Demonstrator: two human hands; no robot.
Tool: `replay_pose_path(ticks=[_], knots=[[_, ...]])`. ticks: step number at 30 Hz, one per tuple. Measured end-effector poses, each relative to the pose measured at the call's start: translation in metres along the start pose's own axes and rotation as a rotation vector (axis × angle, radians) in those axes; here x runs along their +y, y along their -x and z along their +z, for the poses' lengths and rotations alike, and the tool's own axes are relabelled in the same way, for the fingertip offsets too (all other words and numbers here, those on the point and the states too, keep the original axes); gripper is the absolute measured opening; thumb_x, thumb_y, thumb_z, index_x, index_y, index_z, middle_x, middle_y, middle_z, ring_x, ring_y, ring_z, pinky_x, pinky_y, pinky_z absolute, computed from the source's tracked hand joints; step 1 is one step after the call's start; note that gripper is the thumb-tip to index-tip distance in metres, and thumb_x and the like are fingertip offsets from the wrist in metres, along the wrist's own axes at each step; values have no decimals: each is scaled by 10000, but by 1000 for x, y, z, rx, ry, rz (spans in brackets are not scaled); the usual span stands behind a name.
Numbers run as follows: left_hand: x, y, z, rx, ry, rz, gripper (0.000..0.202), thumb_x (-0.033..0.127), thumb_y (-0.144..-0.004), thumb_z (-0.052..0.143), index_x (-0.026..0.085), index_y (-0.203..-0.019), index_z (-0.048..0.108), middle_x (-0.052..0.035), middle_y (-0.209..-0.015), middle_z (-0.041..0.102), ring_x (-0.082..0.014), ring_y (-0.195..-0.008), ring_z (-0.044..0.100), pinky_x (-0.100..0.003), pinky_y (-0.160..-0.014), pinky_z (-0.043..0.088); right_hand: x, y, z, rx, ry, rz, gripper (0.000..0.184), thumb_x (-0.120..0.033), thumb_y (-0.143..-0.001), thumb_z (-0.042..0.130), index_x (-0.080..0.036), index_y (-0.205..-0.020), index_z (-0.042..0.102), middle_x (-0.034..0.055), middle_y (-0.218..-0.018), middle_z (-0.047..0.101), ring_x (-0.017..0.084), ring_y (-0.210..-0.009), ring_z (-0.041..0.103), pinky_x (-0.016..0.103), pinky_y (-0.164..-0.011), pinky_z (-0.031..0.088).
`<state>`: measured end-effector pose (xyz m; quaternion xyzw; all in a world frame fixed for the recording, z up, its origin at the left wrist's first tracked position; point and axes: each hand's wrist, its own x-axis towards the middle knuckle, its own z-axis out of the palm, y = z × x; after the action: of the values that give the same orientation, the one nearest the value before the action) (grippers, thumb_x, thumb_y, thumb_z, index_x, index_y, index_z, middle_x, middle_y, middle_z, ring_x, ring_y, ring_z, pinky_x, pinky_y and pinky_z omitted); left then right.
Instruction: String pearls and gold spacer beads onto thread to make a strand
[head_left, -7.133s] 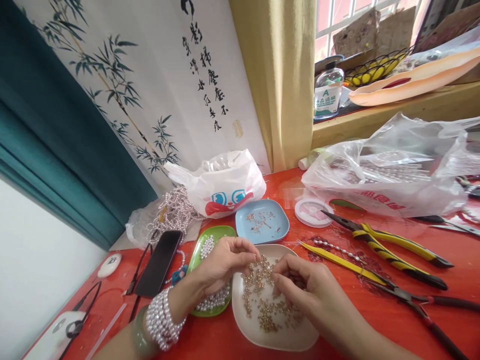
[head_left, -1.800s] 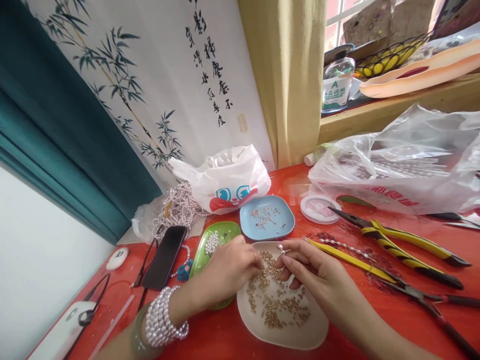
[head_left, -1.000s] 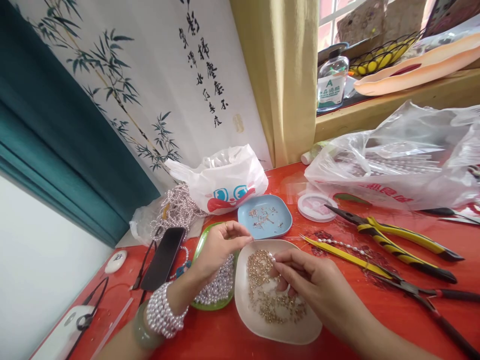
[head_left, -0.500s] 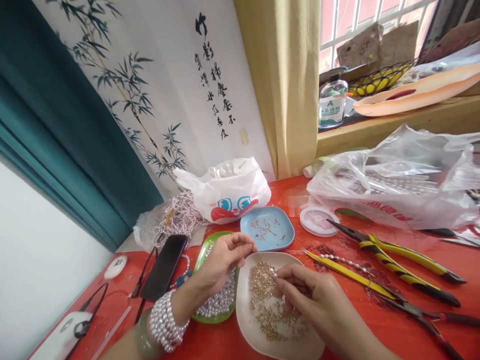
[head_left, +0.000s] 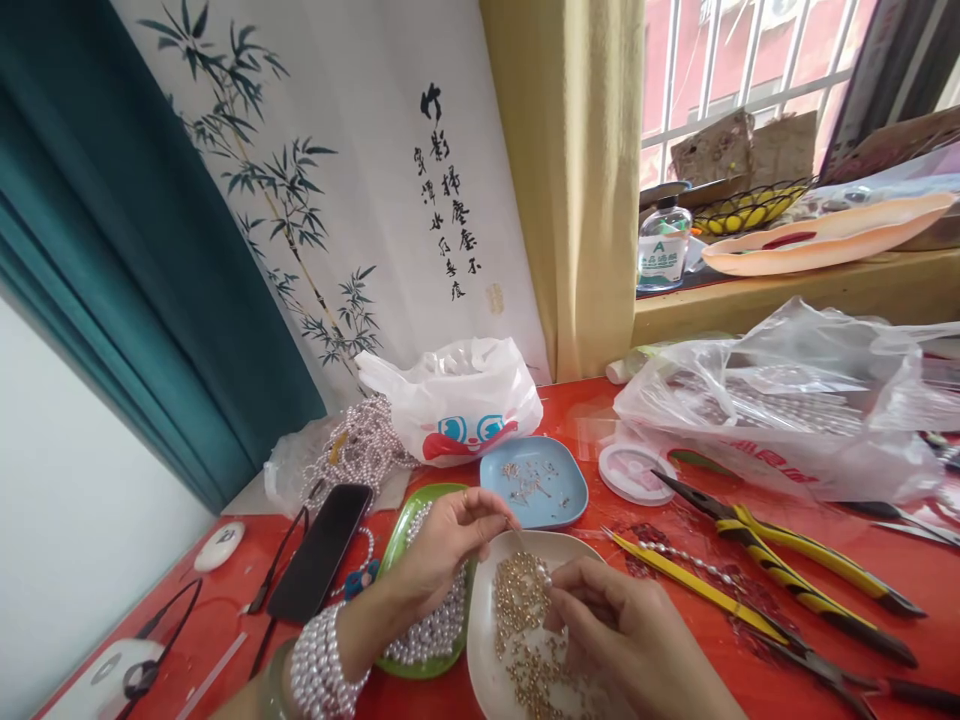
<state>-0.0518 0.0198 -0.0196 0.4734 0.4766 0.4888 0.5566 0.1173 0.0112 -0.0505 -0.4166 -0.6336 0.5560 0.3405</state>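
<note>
My left hand (head_left: 442, 545) hovers over the green dish (head_left: 399, 530) of white pearls, thumb and forefinger pinched on a thin pin whose tip points right. My right hand (head_left: 622, 630) rests over the white dish (head_left: 484, 650) of small gold beads, fingers closed in a pinch beside a white pearl at its fingertips (head_left: 547, 578). The two pinches are a few centimetres apart. A pearl bracelet (head_left: 322, 675) wraps my left wrist.
A blue dish (head_left: 534, 485) of metal findings lies behind the hands. Yellow-handled pliers (head_left: 795, 565), tweezers (head_left: 697, 588) and a thread spool (head_left: 634, 472) lie to the right. A black phone (head_left: 321, 550), pearl strands (head_left: 360, 445) and plastic bags (head_left: 787, 410) crowd the red table.
The view has tilted upward, so the hands sit lower in the picture. My left hand lifted from the gold beads to a pinch above the green dish; my right hand stays over the white dish.
</note>
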Motion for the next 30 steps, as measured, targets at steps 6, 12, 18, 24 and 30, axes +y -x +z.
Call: replay_pose_path(ticks=[6, 12, 18, 24, 30], knots=[[0, 1, 0, 4, -18, 22, 119, 242, -665, 665, 137, -692, 616, -27, -712, 625, -64, -510, 425, -201, -478, 289, -3, 1, 1, 16, -36, 33, 126, -233, -722, 481, -166, -638, 546, -11, -545, 583, 78, -424, 519, 172, -405, 381], [1, 0, -1, 11, -21, 37, 121, 236, -665, 665, 132, -698, 612, -41, -730, 641, -74, -531, 454, -201, -477, 291, -3, 1, 0, 24, -10, 20, 125, -233, -722, 488, -172, -640, 561, -14, -552, 590, 80, -428, 521, 175, -411, 387], [4, 1, -1, 13, -18, 22, 111, 230, -671, 658, 136, -695, 605, -49, -742, 654, -79, -538, 468, -207, -485, 302, -3, 1, 0, 14, 9, 17, 118, -213, -718, 485, -176, -630, 556, -18, -548, 591, 79, -439, 522, 172, -423, 381], [1, -1, -3, -3, -26, 27, 141, 256, -663, 667, 137, -705, 604, -52, -731, 661, -88, -545, 486, -210, -486, 314, -2, 0, -1, -4, 26, 8, 128, -216, -730, 479, -174, -636, 555, -23, -546, 584, 79, -437, 529, 171, -423, 388], [0, 0, -3, -8, -47, 42, 95, 218, -680, 654, 136, -699, 610, -49, -732, 665, -92, -574, 507, -203, -498, 325, 0, 1, -2, 7, 28, 5, 117, -193, -734, 474, -169, -645, 545, -16, -556, 591, 76, -434, 527, 163, -387, 357]])
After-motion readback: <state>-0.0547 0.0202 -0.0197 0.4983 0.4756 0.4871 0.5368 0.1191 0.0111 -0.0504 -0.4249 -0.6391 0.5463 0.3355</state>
